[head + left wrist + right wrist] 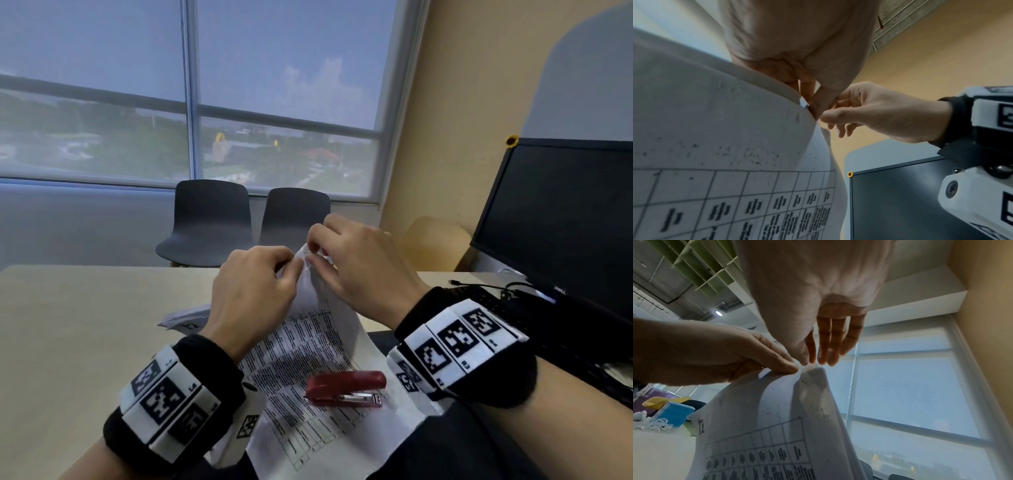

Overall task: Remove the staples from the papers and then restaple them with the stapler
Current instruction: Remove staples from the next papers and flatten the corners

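Observation:
The stapled papers [308, 346], printed with a table, rise from the desk to a lifted top corner [304, 254]. My left hand [294, 266] pinches that corner from the left between thumb and fingers. My right hand [313, 255] pinches the same corner from the right, its other fingers fairly straight. In the right wrist view a thin staple [805, 382] shows in the paper [777, 418] just below the fingertips [812, 359]. The left wrist view shows the left thumb [818, 104] on the corner, with the right hand [869, 113] meeting it. A red stapler [346, 389] lies on the lower part of the papers.
A dark monitor [565, 222] and keyboard [513, 308] stand at the right on the beige desk [85, 325]. Another sheet [185, 318] lies left of my hands. Two dark chairs [205, 219] stand beyond the desk. A blue box [674, 415] and white cables sit farther left.

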`<action>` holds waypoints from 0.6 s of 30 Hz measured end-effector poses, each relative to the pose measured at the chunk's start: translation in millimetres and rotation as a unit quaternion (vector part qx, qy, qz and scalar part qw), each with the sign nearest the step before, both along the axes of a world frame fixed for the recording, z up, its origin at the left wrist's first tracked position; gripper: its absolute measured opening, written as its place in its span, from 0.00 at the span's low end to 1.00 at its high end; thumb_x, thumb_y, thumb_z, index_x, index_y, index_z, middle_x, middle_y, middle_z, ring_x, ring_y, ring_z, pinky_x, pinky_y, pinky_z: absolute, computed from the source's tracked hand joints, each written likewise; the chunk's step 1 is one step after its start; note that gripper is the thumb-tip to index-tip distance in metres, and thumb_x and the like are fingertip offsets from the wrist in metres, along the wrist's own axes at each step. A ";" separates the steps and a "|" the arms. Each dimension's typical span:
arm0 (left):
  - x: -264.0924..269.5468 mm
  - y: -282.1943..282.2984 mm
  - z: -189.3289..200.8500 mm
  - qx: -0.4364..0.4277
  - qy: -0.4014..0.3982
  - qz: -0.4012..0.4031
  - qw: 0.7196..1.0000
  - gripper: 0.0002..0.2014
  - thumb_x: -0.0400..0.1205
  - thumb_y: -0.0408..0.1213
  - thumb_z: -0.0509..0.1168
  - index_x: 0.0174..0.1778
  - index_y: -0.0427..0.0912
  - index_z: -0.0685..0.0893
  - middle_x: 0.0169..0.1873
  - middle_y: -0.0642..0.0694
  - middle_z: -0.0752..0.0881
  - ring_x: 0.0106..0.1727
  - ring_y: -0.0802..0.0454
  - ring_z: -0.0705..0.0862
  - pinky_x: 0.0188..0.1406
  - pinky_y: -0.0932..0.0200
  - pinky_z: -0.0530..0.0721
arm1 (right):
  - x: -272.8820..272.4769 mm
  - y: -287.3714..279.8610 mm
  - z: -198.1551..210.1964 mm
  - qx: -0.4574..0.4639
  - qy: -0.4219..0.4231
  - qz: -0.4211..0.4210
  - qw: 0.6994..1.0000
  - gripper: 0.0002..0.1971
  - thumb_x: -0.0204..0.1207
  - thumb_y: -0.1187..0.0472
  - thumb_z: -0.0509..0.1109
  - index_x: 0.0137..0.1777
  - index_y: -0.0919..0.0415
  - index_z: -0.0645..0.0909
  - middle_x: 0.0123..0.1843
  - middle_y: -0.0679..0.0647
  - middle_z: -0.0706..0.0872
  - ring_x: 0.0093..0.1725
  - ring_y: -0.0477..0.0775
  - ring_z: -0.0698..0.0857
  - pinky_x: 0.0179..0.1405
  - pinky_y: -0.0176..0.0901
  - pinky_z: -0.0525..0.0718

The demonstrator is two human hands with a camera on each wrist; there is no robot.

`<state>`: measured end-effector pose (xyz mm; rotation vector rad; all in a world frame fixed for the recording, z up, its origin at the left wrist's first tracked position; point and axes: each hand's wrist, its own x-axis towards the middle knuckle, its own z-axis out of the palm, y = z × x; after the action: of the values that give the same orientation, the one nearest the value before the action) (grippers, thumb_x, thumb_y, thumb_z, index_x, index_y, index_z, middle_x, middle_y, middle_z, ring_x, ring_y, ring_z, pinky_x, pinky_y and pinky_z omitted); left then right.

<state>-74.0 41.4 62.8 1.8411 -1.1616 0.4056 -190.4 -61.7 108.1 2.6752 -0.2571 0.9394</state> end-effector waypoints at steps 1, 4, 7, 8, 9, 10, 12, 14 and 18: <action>-0.3 -0.3 -0.3 0.001 -0.005 0.002 1.000 0.19 0.85 0.49 0.64 0.32 0.44 0.86 0.22 0.49 0.82 0.28 0.50 0.79 0.25 0.54 0.72 | 1.0 -0.3 0.2 -0.001 0.002 -0.005 1.000 0.06 0.81 0.54 0.67 0.49 0.56 0.80 0.43 0.51 0.81 0.38 0.56 0.82 0.31 0.42 0.69; -1.4 -1.9 -1.3 0.002 -0.023 0.011 1.000 0.20 0.86 0.50 0.63 0.32 0.45 0.87 0.21 0.49 0.81 0.27 0.49 0.78 0.25 0.56 0.68 | 3.2 2.4 2.0 -0.005 0.004 -0.012 1.000 0.07 0.81 0.54 0.66 0.46 0.56 0.79 0.41 0.51 0.81 0.35 0.58 0.82 0.29 0.43 0.66; -2.1 -2.3 -2.1 0.008 -0.024 0.001 1.000 0.13 0.85 0.47 0.64 0.41 0.50 0.91 0.27 0.53 0.87 0.31 0.52 0.82 0.28 0.54 0.79 | 6.0 8.4 6.1 -0.029 0.039 -0.025 0.998 0.07 0.79 0.55 0.65 0.44 0.57 0.79 0.39 0.52 0.82 0.32 0.60 0.83 0.29 0.43 0.63; -2.7 -1.9 -1.6 0.009 -0.026 0.000 1.000 0.10 0.84 0.45 0.65 0.45 0.52 0.92 0.31 0.54 0.89 0.33 0.51 0.84 0.31 0.53 0.81 | 7.5 10.1 7.4 -0.044 0.057 -0.030 0.997 0.08 0.79 0.55 0.65 0.43 0.58 0.80 0.39 0.53 0.83 0.32 0.61 0.83 0.29 0.43 0.61; -3.9 -1.0 -0.9 0.011 -0.031 0.002 0.999 0.09 0.83 0.42 0.65 0.47 0.53 0.92 0.32 0.54 0.90 0.34 0.50 0.84 0.31 0.53 0.81 | 8.9 12.5 8.9 -0.056 0.071 -0.038 0.995 0.07 0.78 0.56 0.67 0.42 0.59 0.80 0.38 0.54 0.83 0.31 0.61 0.83 0.27 0.42 0.59; -4.5 -0.2 -0.4 0.016 -0.038 0.009 0.999 0.08 0.82 0.40 0.65 0.46 0.52 0.91 0.32 0.53 0.90 0.35 0.48 0.84 0.31 0.54 0.78 | 10.4 14.5 10.3 -0.062 0.084 -0.044 0.994 0.06 0.76 0.58 0.70 0.40 0.60 0.80 0.35 0.55 0.83 0.29 0.61 0.83 0.25 0.41 0.56; -5.5 2.3 1.6 0.025 -0.056 0.031 0.998 0.08 0.80 0.37 0.64 0.41 0.50 0.89 0.29 0.51 0.88 0.34 0.44 0.83 0.30 0.54 0.73 | 11.7 19.2 11.0 -0.090 0.075 -0.034 0.993 0.08 0.68 0.62 0.77 0.34 0.62 0.79 0.30 0.56 0.82 0.23 0.61 0.81 0.22 0.39 0.55; -6.5 4.1 2.5 0.033 -0.090 0.047 0.994 0.07 0.79 0.37 0.64 0.38 0.49 0.87 0.27 0.49 0.86 0.32 0.40 0.82 0.28 0.54 0.72 | 14.5 19.5 7.6 -0.046 0.047 -0.022 0.998 0.08 0.71 0.62 0.74 0.35 0.61 0.78 0.32 0.57 0.81 0.27 0.61 0.81 0.26 0.43 0.62; -12.2 1.4 -0.2 0.040 -0.146 0.069 0.986 0.08 0.78 0.38 0.67 0.32 0.45 0.84 0.26 0.46 0.87 0.29 0.36 0.83 0.26 0.55 0.64 | 18.8 10.6 4.4 0.231 -0.009 -0.089 0.969 0.15 0.74 0.56 0.66 0.28 0.61 0.75 0.31 0.56 0.82 0.37 0.62 0.81 0.36 0.48 0.76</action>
<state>-86.1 42.8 62.7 1.9852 -1.2618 0.7389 -171.6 -51.1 112.5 2.9860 -0.7948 0.9396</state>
